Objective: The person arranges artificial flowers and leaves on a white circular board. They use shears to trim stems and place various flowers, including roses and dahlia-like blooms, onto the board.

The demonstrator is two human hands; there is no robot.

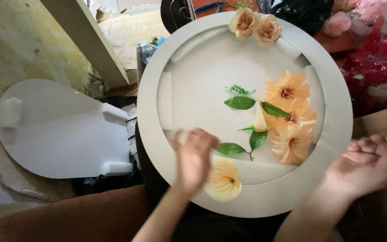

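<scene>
Round white foam board (247, 197) lies flat across the person's lap, with a raised ring around a sunken middle. Left hand (193, 157) is over the lower inner edge of the ring, motion-blurred; its fingers (189, 136) curl downward, but I cannot tell whether they pinch anything. Just beside that hand, at its right, a pale yellow flower (223, 180) with an orange centre lies on the ring's lower part, touching or nearly touching the hand.

Right hand (366, 163) rests at the board's right rim, palm up, fingers (384, 145) loosely curled and holding nothing.

Inside the sunken middle: three peach flowers (290, 117) stacked in a column on the right side, green leaves (240, 103) set to their left, and a small green sprig (239, 90) above the leaves. Two tan roses (255, 26) sit on the ring's top edge.

To the left, apart from the round board, a second white foam piece (54, 130) with a rounded end lies on a worn yellowish floor (10, 40). Red and pink flowers (372, 54) are heaped at upper right.
</scene>
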